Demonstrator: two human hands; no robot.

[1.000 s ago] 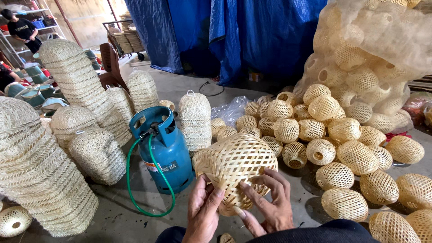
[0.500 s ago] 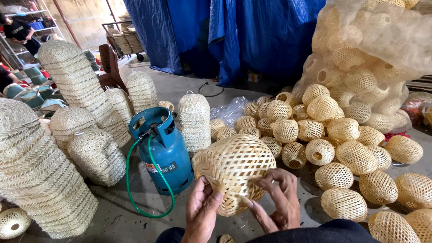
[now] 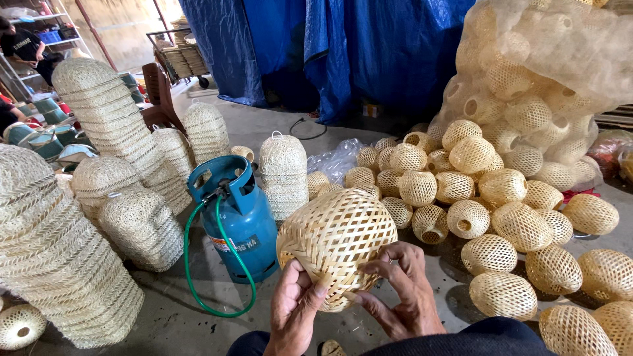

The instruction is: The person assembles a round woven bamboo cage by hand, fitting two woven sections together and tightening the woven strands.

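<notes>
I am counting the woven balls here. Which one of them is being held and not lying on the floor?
The large woven ball in the foreground, gripped by the left hand and right hand. All the other woven balls lie in a floor pile on the right.

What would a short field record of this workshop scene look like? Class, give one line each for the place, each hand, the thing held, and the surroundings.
Place: concrete floor of a workshop, blue tarpaulin hanging behind
Held thing: round woven bamboo ball, open lattice
Left hand: thumb on the ball's lower edge
Right hand: fingers spread under the ball
Near left: blue gas cylinder with green hose
Left side: stacks of woven domes
Right side: pile of similar woven balls and a clear sack of more balls
</notes>
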